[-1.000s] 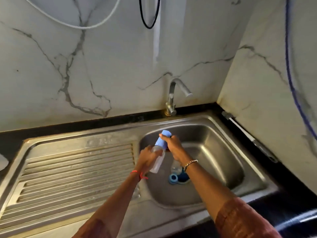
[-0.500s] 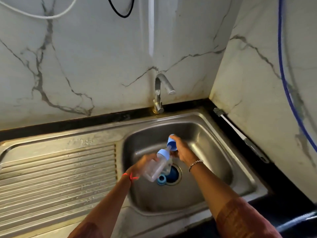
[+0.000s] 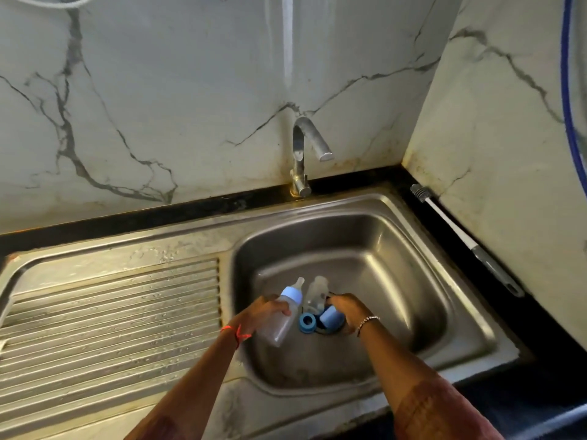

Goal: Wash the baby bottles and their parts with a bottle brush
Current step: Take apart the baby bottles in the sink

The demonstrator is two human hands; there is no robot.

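The right hand (image 3: 349, 312) has come down from the bottle's top to the drain (image 3: 330, 332), its fingers curled round the rounded light-blue plastic cap (image 3: 330, 317). The left hand (image 3: 266, 312) grips the clear plastic baby bottle (image 3: 281, 319) just left of the drain, with its blue collar and bare teat tilted up. A blue plastic ring (image 3: 307, 322) lies at the drain's left rim, and a second clear bottle (image 3: 316, 293) just behind it. All sit low in the stainless-steel sink basin (image 3: 397, 281), where open floor shows right of the drain. Well right of the drain, a white-handled bottle brush (image 3: 460, 236) lies on the black counter (image 3: 222, 203). A ribbed steel drainboard (image 3: 111, 312) stretches left.
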